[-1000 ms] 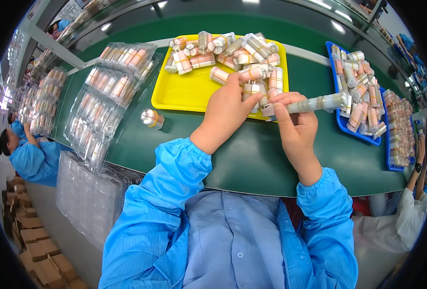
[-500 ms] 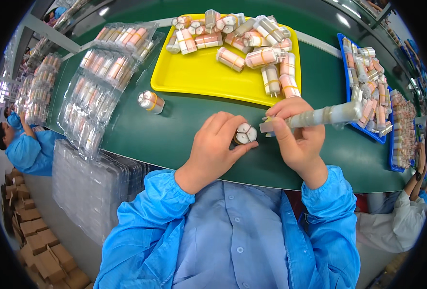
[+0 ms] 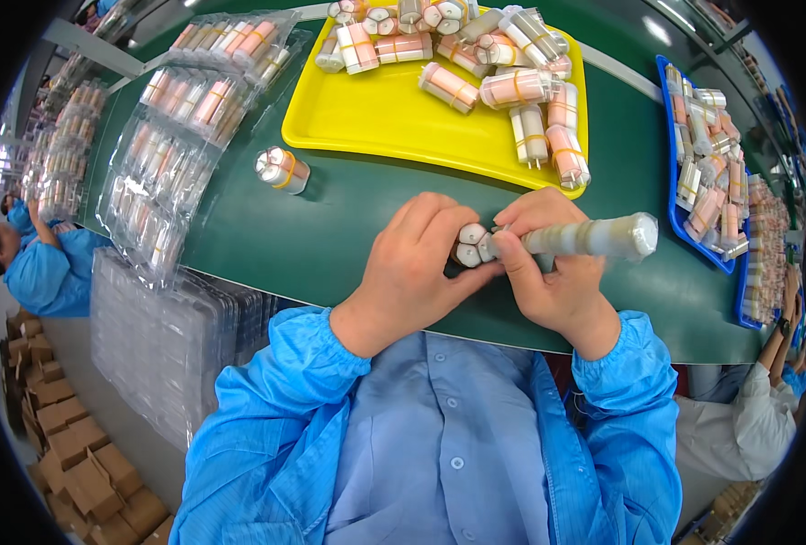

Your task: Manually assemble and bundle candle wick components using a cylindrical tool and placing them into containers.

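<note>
Over the green table (image 3: 330, 245), left hand (image 3: 412, 272) gripping a bundle (image 3: 469, 245), right hand (image 3: 548, 272) seemingly holding a wrapped tube (image 3: 594, 236)

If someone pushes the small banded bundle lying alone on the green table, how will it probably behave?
The banded bundle lies on its side and consists of round tubes, so it may roll a little. A yellow band holds the tubes together, so it probably moves as one stiff piece. It looks small, likely light.

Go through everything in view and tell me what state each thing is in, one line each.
Left hand: closed around a small bundle of tubes.
Right hand: gripping a long wrapped roll, held level.
Yellow tray: partly filled with banded bundles.
Lone bundle: lying on the green table.
Blue tray: full.
</note>
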Action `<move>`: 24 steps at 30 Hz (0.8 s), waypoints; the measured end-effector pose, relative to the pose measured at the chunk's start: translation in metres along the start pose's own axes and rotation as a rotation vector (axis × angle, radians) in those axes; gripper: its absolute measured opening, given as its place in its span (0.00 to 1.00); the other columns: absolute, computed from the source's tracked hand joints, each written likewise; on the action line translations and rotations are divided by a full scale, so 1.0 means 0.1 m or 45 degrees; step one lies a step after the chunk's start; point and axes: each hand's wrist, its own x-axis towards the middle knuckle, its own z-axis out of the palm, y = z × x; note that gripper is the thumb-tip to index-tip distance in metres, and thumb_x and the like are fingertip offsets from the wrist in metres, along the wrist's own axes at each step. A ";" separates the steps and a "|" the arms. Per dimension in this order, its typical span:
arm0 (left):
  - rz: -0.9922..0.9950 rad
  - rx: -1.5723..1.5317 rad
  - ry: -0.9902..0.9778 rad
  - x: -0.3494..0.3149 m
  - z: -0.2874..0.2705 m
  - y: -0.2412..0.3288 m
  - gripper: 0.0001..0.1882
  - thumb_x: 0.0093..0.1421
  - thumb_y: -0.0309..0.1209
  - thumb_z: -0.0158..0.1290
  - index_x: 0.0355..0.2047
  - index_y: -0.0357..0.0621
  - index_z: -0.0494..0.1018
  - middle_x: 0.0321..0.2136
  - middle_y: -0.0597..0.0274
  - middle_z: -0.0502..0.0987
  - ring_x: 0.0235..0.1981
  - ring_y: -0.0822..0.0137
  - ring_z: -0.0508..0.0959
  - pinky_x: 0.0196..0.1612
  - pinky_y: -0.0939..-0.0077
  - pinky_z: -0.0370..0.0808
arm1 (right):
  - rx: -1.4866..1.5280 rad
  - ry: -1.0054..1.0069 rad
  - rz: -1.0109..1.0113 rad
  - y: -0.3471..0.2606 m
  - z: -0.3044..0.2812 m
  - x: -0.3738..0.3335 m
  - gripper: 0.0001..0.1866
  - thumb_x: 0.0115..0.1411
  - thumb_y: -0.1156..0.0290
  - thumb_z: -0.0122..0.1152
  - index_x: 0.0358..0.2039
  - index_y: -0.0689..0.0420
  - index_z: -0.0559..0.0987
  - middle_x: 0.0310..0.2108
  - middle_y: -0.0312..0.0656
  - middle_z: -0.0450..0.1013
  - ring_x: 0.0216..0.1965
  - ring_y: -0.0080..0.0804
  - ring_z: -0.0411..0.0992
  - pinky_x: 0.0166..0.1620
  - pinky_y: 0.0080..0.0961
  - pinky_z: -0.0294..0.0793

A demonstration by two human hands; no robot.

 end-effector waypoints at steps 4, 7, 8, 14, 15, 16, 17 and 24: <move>-0.043 0.041 -0.027 -0.03 0.00 0.00 0.23 0.44 0.28 0.72 0.41 0.41 0.75 0.36 0.54 0.74 0.36 0.52 0.77 0.37 0.61 0.76 | 0.037 0.014 -0.003 -0.01 -0.02 0.01 0.07 0.57 0.82 0.67 0.31 0.61 0.75 0.29 0.45 0.76 0.31 0.39 0.78 0.33 0.32 0.76; -0.005 0.000 -0.013 -0.02 0.00 0.00 0.25 0.45 0.24 0.69 0.44 0.40 0.74 0.38 0.53 0.76 0.38 0.52 0.78 0.39 0.63 0.77 | 0.140 0.126 0.006 0.03 -0.05 0.01 0.07 0.58 0.81 0.67 0.33 0.62 0.76 0.32 0.46 0.77 0.33 0.39 0.77 0.35 0.32 0.77; 0.005 -0.022 -0.015 -0.01 -0.02 0.01 0.25 0.45 0.22 0.68 0.45 0.40 0.74 0.38 0.53 0.77 0.38 0.53 0.79 0.40 0.65 0.77 | 0.141 0.163 0.034 0.03 -0.08 0.02 0.07 0.58 0.81 0.67 0.33 0.62 0.76 0.33 0.47 0.77 0.33 0.39 0.77 0.36 0.32 0.77; -0.049 -0.177 -0.098 -0.05 -0.03 0.00 0.33 0.46 0.17 0.63 0.55 0.38 0.68 0.42 0.52 0.80 0.41 0.55 0.81 0.45 0.67 0.78 | 0.199 0.116 0.085 0.04 -0.06 -0.01 0.07 0.59 0.80 0.68 0.35 0.62 0.76 0.34 0.46 0.76 0.36 0.39 0.78 0.37 0.31 0.77; -0.058 -0.199 -0.085 -0.07 -0.02 0.00 0.35 0.46 0.17 0.62 0.57 0.38 0.67 0.42 0.52 0.80 0.41 0.56 0.81 0.46 0.67 0.78 | 0.188 0.092 0.079 0.03 -0.05 -0.01 0.07 0.59 0.80 0.68 0.35 0.62 0.76 0.33 0.46 0.76 0.36 0.39 0.78 0.37 0.31 0.77; -0.046 -0.197 -0.094 -0.07 -0.02 0.00 0.36 0.46 0.17 0.62 0.58 0.37 0.66 0.42 0.52 0.80 0.42 0.56 0.82 0.47 0.67 0.78 | 0.177 0.068 0.073 0.04 -0.04 -0.01 0.08 0.58 0.80 0.68 0.35 0.62 0.76 0.33 0.46 0.75 0.36 0.39 0.78 0.37 0.32 0.77; -0.034 -0.195 -0.103 -0.07 -0.01 -0.01 0.37 0.47 0.18 0.62 0.59 0.37 0.64 0.43 0.51 0.80 0.42 0.56 0.82 0.47 0.67 0.78 | 0.152 0.071 0.066 0.04 -0.03 -0.01 0.08 0.58 0.80 0.68 0.35 0.62 0.76 0.32 0.46 0.76 0.36 0.40 0.78 0.37 0.32 0.77; -0.003 -0.167 -0.129 -0.07 0.00 -0.03 0.38 0.46 0.21 0.65 0.59 0.37 0.64 0.43 0.50 0.79 0.42 0.54 0.81 0.47 0.65 0.78 | 0.057 -0.025 0.059 0.04 -0.01 0.00 0.08 0.58 0.80 0.68 0.34 0.60 0.75 0.31 0.45 0.75 0.33 0.41 0.78 0.34 0.33 0.76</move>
